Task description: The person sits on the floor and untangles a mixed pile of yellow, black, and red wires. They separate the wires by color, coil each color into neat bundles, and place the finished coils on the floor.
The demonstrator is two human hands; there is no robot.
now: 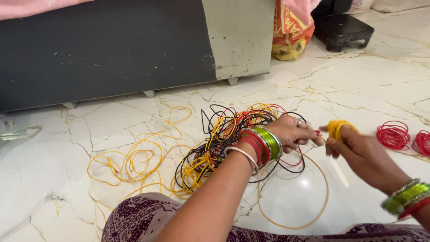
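Note:
My right hand (358, 150) grips a small coil of yellow wire (337, 127) wound around its fingers. My left hand (293, 132) pinches the wire strand just left of that coil, fingertips almost touching the right hand. Both wrists wear green and red bangles. From the hands a long yellow wire loop (313, 215) curves down across the floor. Under and behind my left hand lies a tangled heap of black, yellow and red wires (215, 143).
Loose yellow wire (134, 157) sprawls left of the heap on the white marble floor (349, 80). Two red wire coils (394, 134) lie at the right. A dark metal cabinet (112, 49) stands behind, with an orange bag (291, 31) and a black low stool (342, 29) beyond.

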